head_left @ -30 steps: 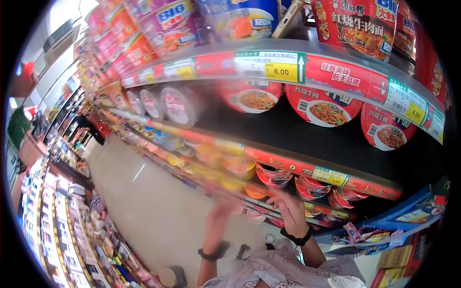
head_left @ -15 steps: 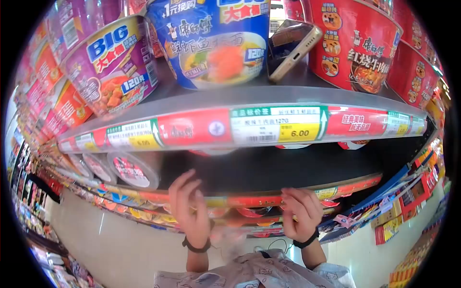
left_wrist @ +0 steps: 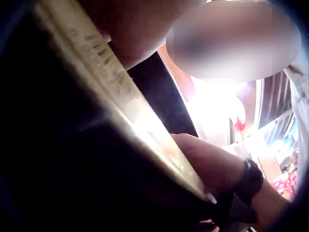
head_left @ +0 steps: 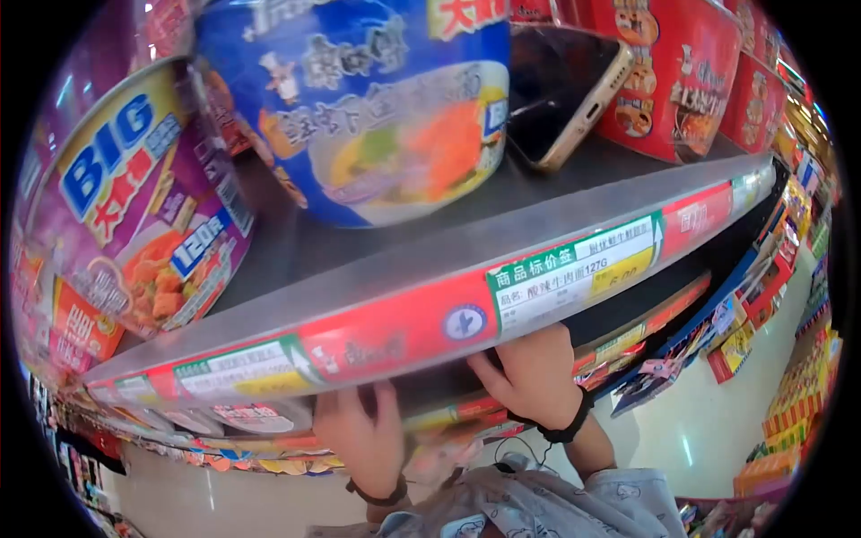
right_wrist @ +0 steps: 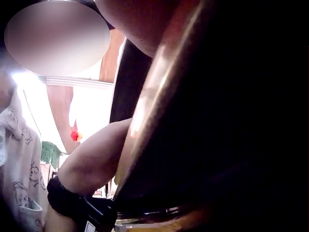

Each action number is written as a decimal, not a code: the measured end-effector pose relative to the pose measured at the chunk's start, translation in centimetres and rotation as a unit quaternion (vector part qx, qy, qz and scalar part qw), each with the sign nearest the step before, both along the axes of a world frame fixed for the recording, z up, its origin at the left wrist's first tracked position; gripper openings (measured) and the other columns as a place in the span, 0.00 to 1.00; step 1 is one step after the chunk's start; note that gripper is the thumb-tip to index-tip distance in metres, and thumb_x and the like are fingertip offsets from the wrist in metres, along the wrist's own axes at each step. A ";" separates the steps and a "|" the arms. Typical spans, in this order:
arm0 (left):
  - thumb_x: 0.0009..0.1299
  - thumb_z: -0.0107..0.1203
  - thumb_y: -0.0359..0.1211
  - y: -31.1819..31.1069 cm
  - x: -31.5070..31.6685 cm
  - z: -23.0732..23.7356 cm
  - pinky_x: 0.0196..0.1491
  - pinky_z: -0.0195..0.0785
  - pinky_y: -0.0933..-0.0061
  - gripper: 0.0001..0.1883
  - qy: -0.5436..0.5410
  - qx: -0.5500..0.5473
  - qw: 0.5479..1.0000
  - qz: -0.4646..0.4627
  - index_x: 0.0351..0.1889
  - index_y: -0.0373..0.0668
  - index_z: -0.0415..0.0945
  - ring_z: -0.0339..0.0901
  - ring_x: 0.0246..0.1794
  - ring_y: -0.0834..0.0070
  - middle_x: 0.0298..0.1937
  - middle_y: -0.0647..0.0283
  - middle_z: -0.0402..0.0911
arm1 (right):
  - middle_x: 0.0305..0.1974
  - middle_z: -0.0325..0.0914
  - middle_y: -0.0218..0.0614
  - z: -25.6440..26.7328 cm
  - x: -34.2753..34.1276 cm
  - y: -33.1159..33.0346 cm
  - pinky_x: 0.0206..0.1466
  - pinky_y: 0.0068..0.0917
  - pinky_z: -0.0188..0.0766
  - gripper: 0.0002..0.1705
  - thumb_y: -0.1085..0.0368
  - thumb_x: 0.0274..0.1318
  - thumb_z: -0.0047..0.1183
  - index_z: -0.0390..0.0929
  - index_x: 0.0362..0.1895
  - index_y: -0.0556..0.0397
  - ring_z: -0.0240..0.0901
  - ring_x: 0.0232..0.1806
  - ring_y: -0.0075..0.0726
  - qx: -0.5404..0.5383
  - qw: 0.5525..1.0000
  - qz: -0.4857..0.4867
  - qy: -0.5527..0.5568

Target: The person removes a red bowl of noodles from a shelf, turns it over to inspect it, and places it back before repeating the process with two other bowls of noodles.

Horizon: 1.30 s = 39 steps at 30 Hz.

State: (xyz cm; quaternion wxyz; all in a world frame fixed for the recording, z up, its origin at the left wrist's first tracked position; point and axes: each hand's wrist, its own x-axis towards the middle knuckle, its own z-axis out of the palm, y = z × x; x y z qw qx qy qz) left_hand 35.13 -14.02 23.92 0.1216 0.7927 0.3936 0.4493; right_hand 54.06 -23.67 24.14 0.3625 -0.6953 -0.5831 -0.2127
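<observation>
Both hands are at the front edge of a store shelf, under the price-label strip (head_left: 395,345). My left hand (head_left: 363,439) has its back and knuckles in sight, its fingertips hidden by the strip. To its right, my right hand (head_left: 538,377) reaches up behind the strip beside a white and yellow price tag (head_left: 574,273); I cannot tell whether its fingers grip the edge. On the shelf above stand a blue instant noodle tub (head_left: 359,117) and a purple one (head_left: 148,197). A smartphone (head_left: 565,99) leans between the blue tub and a red noodle tub (head_left: 668,81).
Below is a dark lower shelf (head_left: 628,309) with its own label strip. Round lidded tubs (head_left: 256,414) sit under the shelf at left. Blue display racks (head_left: 682,345) flank the right side, with pale floor (head_left: 682,439) beyond. The shelf's dark underside fills much of both wrist views.
Both hands have risen from in front of the lower shelf to the upper shelf's label strip. The view has come closer to the noodle tubs and tilted.
</observation>
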 end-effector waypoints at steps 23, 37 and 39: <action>0.74 0.58 0.31 -0.1 1.0 0.0 0.79 0.56 0.50 0.26 -0.010 0.059 0.993 -0.104 0.71 0.41 0.74 0.63 0.80 0.45 0.80 0.45 0.65 | 0.66 0.79 0.41 0.2 -0.6 -0.5 0.51 0.44 0.82 0.27 0.62 0.62 0.60 0.79 0.66 0.48 0.83 0.52 0.49 0.046 0.993 0.107 0.035; 0.76 0.59 0.31 0.4 0.3 0.3 0.80 0.54 0.51 0.26 -0.013 0.089 0.991 -0.103 0.72 0.39 0.70 0.59 0.82 0.43 0.84 0.44 0.59 | 0.49 0.89 0.42 -1.5 -2.4 0.3 0.50 0.44 0.83 0.23 0.76 0.49 0.60 0.88 0.52 0.51 0.86 0.48 0.52 0.180 0.979 0.090 0.038; 0.76 0.59 0.30 0.2 0.3 0.0 0.79 0.55 0.51 0.26 -0.020 0.100 0.989 -0.111 0.71 0.39 0.70 0.61 0.82 0.44 0.83 0.44 0.60 | 0.48 0.89 0.43 -1.4 -2.2 -0.1 0.49 0.43 0.84 0.22 0.75 0.50 0.62 0.88 0.52 0.52 0.87 0.47 0.51 0.202 0.976 0.083 0.009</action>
